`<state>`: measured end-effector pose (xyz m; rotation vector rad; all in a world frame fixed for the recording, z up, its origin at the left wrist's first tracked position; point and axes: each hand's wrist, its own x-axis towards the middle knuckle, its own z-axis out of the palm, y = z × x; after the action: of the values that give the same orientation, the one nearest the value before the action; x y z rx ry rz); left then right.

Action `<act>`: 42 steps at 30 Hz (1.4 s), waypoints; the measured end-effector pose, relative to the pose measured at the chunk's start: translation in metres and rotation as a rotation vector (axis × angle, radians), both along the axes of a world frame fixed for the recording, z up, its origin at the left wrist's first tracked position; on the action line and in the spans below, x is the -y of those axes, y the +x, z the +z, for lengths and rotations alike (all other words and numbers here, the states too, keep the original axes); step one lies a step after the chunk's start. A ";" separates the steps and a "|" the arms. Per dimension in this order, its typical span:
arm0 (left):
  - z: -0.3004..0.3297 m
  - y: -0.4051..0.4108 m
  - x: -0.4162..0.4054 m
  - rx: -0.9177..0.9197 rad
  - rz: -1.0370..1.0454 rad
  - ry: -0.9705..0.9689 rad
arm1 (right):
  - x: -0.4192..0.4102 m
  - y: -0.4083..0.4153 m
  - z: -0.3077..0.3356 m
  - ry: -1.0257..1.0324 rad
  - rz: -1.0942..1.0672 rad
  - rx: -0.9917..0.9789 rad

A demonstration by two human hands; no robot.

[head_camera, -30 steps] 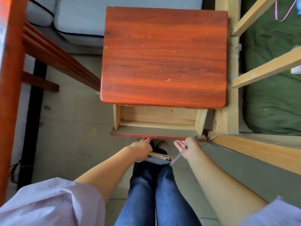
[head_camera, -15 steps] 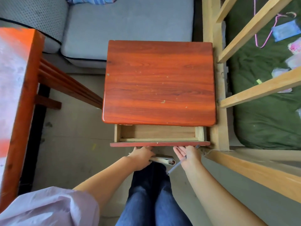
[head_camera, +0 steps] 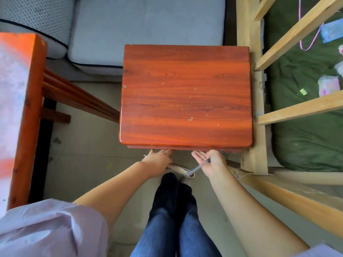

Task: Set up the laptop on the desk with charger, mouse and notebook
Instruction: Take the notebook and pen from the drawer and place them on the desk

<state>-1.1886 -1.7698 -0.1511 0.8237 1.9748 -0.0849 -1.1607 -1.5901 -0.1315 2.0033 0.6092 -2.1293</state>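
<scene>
A small red-brown wooden desk (head_camera: 185, 93) stands in front of me with a bare top. Its drawer front (head_camera: 185, 148) sits flush under the front edge. My left hand (head_camera: 160, 158) presses against the drawer front while gripping a thin notebook (head_camera: 178, 168) that pokes out beneath the palm. My right hand (head_camera: 210, 161) touches the drawer front with fingers spread, a grey pen (head_camera: 197, 167) pinched under the thumb. No laptop, charger or mouse shows in view.
A grey sofa (head_camera: 144, 25) lies behind the desk. A red wooden table (head_camera: 20, 108) stands at the left. A pale wooden bed frame (head_camera: 259, 108) with a green mattress (head_camera: 304, 127) flanks the right. My legs stand on the concrete floor below.
The open drawer has slid shut under the desk top, pushed in by both hands. My view has tilted so more of the sofa shows.
</scene>
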 end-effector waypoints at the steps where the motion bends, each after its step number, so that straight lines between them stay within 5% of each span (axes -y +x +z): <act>1: -0.002 -0.006 -0.002 -0.014 0.009 -0.010 | -0.001 -0.008 0.001 0.004 -0.018 -0.008; 7: 0.006 -0.008 -0.005 0.046 0.043 -0.003 | 0.000 -0.013 0.007 0.002 -0.035 -0.031; 18: 0.102 -0.001 0.072 0.237 0.649 0.152 | -0.028 0.004 0.084 -0.133 0.108 -0.259; 23: 0.152 0.052 0.118 0.641 1.536 0.723 | -0.012 -0.012 0.130 0.112 0.569 -0.370; 30: 0.187 0.147 0.156 0.661 2.188 1.427 | 0.082 0.000 0.177 0.699 0.958 -0.444; 36: 0.215 0.226 0.210 0.722 2.306 2.021 | 0.217 0.056 0.232 0.346 1.165 -0.988; 42: 0.228 0.331 0.310 0.551 2.329 1.923 | 0.376 0.120 0.253 0.016 1.547 -1.238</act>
<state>-0.8579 -2.0794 0.0771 -0.9410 0.7028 2.9630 -1.0409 -1.9657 0.1212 -0.3477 1.5048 -1.7413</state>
